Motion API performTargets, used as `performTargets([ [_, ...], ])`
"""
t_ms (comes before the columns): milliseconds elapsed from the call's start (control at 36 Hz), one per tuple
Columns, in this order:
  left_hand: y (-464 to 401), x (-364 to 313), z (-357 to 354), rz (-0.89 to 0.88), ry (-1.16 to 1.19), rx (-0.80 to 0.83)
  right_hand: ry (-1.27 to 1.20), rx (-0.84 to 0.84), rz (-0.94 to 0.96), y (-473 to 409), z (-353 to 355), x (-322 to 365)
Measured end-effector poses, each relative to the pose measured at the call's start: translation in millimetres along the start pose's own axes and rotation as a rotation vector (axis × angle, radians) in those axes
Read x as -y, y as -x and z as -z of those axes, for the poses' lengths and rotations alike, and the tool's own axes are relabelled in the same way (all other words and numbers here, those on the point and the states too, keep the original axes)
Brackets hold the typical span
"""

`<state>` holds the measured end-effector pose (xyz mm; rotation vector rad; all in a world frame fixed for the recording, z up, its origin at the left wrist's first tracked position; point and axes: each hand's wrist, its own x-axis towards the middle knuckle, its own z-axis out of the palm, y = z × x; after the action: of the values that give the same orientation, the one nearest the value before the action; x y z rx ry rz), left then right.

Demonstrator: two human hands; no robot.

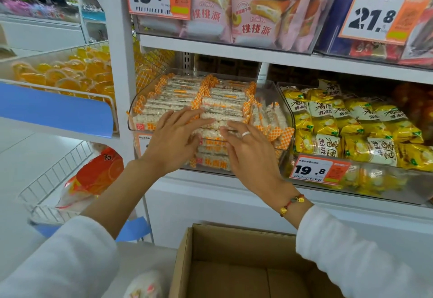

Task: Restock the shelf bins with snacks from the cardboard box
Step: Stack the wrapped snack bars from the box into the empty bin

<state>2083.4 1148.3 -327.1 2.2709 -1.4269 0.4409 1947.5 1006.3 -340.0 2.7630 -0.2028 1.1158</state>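
Note:
A clear plastic shelf bin in the middle shelf is packed with white puffed-rice snack bars in orange-checked wrappers. My left hand lies with straight fingers across the front stack of bars. My right hand, wearing a ring, has its fingertips on the same stack from the right. Whether either hand grips a bar is unclear. The open cardboard box sits below at the bottom centre, and its visible inside shows only bare cardboard.
To the right stands a bin of yellow snack packs with a 19.8 price tag. Above is a bin of pink cake packs. At left are wire baskets with orange jelly cups and an orange bag.

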Motion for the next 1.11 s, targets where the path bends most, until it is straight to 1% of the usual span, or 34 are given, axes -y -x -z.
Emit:
performTargets([
  [56,0.2,-2.4,2.5,0.003,-0.007,0.016,-0.013,0.04,0.008,0.5,2.2,-1.0],
  [83,0.7,-4.5,3.2,0.002,-0.029,-0.002,-0.029,0.046,0.009,-0.2,3.8,-1.7],
  [139,-0.2,-10.4,4.1,0.003,-0.086,-0.091,-0.037,0.026,-0.006,-4.1,7.1,-1.1],
  [194,-6.1,-17.8,4.7,0.06,-0.119,-0.174,-0.005,0.013,-0.041,-12.2,8.5,2.8],
  [250,-15.9,-21.7,3.1,0.171,-0.126,-0.2,0.004,0.064,-0.095,-25.0,10.2,7.5],
  [333,-27.0,-15.9,-2.3,0.321,-0.148,-0.1,-0.022,0.307,-0.158,-47.7,6.5,7.4],
  [417,-28.7,-5.0,-4.8,0.358,-0.13,0.007,-0.035,0.472,-0.186,-66.8,-3.0,5.0],
  [472,-28.5,-2.7,-3.5,0.349,-0.123,0.009,-0.072,0.564,-0.203,-73.1,-7.5,5.1],
  [611,-26.3,-2.9,0.5,0.327,-0.145,0.009,-0.052,0.633,-0.189,-71.6,-11.7,1.0],
  [806,-37.2,1.1,7.4,0.323,-0.14,0.198,-0.071,0.766,-0.204,-83.6,-9.2,-0.1],
  [917,-32.1,0.8,8.3,0.305,-0.156,0.228,-0.086,0.773,-0.198,-77.7,-3.1,2.5],
  [1000,-35.9,1.2,12.4,0.334,-0.066,0.267,-0.1,0.818,-0.217,-82.7,1.1,2.9],
  [1028,-37.6,1.2,15.1,0.346,-0.015,0.249,-0.092,0.809,-0.217,-84.4,2.0,3.1],
  [1056,-37.7,1.5,16.6,0.361,0.02,0.194,-0.072,0.765,-0.217,-84.4,2.4,4.1],
  [1111,-38.2,5.1,19.7,0.38,-0.005,0.019,-0.028,0.617,-0.211,-83.0,3.6,7.8],
])
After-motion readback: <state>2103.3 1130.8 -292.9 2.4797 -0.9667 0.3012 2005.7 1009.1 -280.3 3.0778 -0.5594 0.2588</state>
